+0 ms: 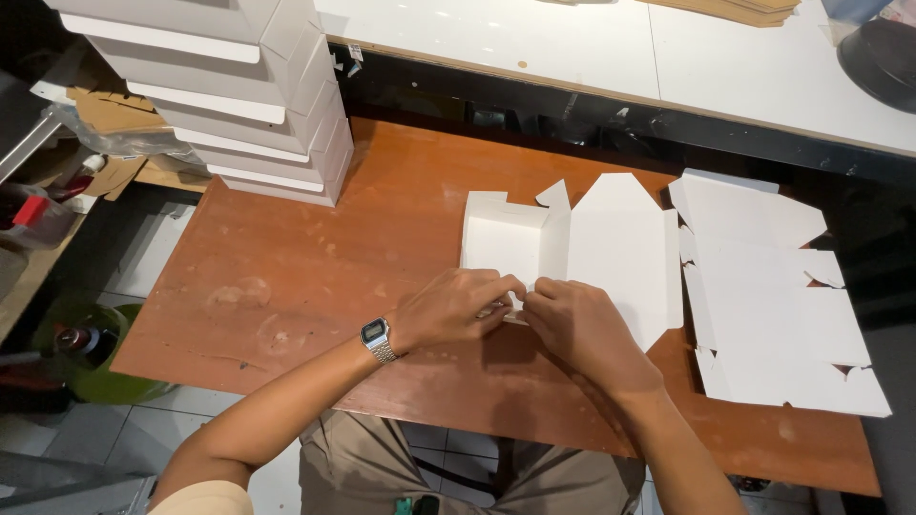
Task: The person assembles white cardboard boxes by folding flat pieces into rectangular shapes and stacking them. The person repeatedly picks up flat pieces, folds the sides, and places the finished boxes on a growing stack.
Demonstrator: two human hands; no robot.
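A half-folded white cardboard box (572, 243) lies on the brown wooden table (315, 277), its tray part raised at the left and its lid flat to the right. My left hand (453, 307), with a metal wristwatch on the wrist, pinches the box's near corner. My right hand (577, 324) meets it from the right and grips the same near edge, fingers closed on the cardboard. The corner itself is hidden under my fingers.
A pile of flat white box blanks (773, 296) lies at the table's right end. A tall stack of finished white boxes (248, 105) stands at the back left. A white counter (668, 57) runs behind. A green container (91, 353) sits on the floor at left.
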